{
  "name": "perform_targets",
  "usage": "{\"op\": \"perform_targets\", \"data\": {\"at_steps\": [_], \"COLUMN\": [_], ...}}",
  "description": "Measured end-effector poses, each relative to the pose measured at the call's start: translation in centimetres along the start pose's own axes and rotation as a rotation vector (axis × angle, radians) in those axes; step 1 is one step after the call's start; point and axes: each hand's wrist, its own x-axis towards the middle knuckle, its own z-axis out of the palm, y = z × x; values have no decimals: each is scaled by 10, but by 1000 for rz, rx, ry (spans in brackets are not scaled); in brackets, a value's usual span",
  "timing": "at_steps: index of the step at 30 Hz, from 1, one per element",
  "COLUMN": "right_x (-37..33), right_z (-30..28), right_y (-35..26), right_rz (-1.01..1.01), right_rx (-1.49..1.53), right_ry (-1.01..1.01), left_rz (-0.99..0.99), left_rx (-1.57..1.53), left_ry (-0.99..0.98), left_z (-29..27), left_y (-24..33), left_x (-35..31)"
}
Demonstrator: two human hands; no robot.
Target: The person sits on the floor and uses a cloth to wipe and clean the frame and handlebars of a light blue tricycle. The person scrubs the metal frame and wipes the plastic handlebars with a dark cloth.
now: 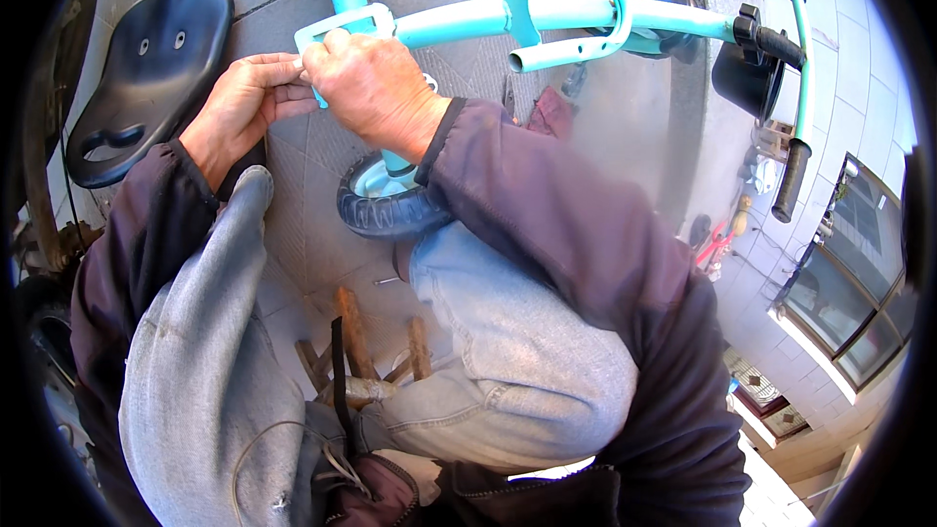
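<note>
Both hands meet at a square turquoise bracket on the rear of a turquoise tricycle frame. My right hand is closed, knuckles up, over the bracket's near edge, and hides what its fingers hold. From the left, my left hand reaches in with thumb and forefinger pinched close to the right fingertips; whatever sits between them is too small to name. A black moulded seat, with two bolt holes and a cut-out, is just left of my left hand. Below my right wrist stands a black-tyred wheel.
A U-shaped turquoise fork rises from the frame's middle. At the right are handlebars with black grips. Between my knees is a wooden stool. A dark red cloth lies on the paving beyond my right sleeve.
</note>
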Motion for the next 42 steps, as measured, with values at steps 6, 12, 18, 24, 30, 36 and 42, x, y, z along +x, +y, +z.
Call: {"op": "perform_targets", "data": {"at_steps": [6, 12, 18, 24, 30, 36, 42], "right_x": [-3, -3, -1, -1, -1, -2, -2], "right_z": [-3, -3, -3, -5, -5, -2, -4], "right_y": [-1, -1, 1, -3, -1, 0, -2], "right_rz": [21, -23, 57, 14, -46, 39, -22], "right_rx": [4, 26, 1, -39, -22, -34, -17], "right_ry": [-12, -8, -23, -12, 32, -21, 10], "left_rz": [27, 15, 13, 18, 12, 21, 15], "left_rx": [-44, -31, -1, -11, -21, 18, -1], "left_ry": [-55, 7, -1, 10, 13, 12, 5], "left_z": [-1, -2, -2, -2, -3, -3, -5], "left_y": [-1, -4, -2, -4, -4, -4, -4], "left_x": [-1, 1, 2, 1, 2, 1, 2]}}
